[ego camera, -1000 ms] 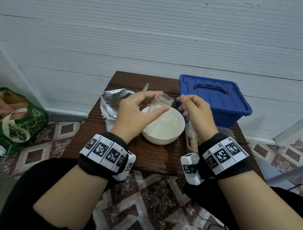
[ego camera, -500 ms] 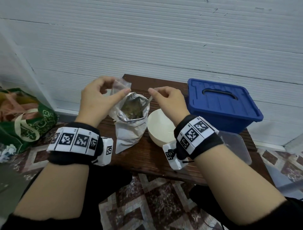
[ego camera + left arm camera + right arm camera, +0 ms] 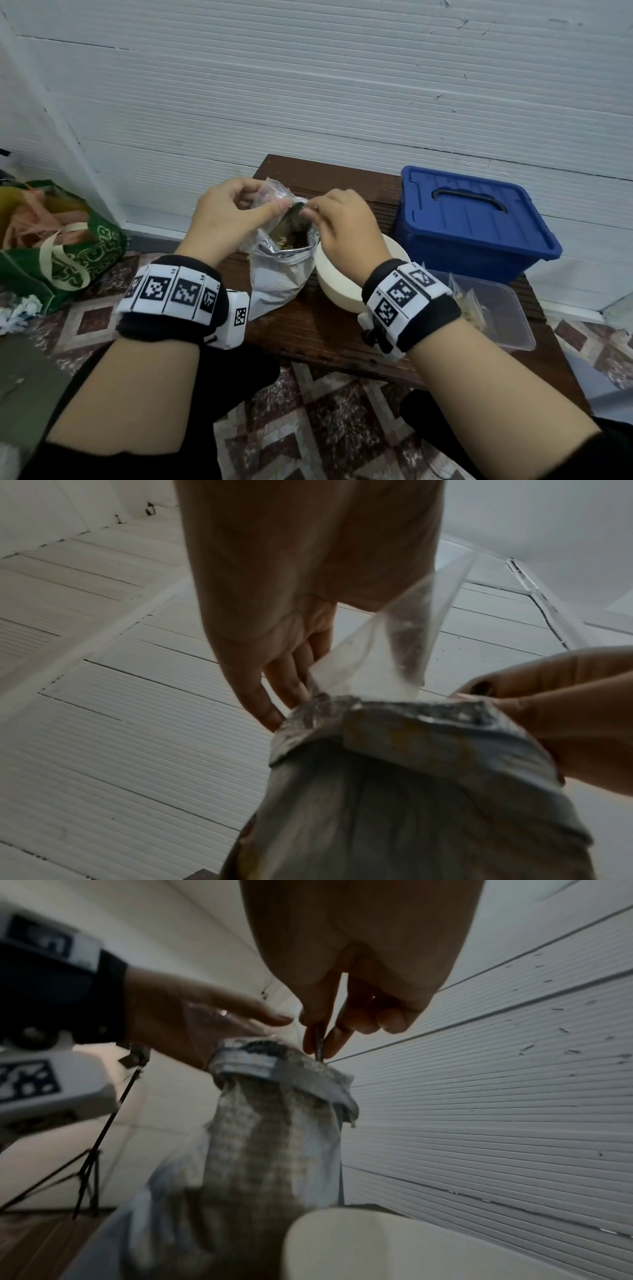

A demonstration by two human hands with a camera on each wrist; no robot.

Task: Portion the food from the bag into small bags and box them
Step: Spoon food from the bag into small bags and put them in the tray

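Head view: small bag [image 3: 270,197] in left hand [image 3: 224,222] grip

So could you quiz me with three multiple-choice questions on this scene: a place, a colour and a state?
1. Where is the white bowl?
A. left of the foil bag
B. right of the foil bag
C. on the blue box

2. What colour is the lidded storage box?
A. red
B. green
C. blue

3. How is the foil bag?
A. open at the top
B. sealed
C. lying flat

Answers: 1 B, it sits beside the bag's right side; 2 C, lid and body are blue; 3 A, food shows through its mouth.
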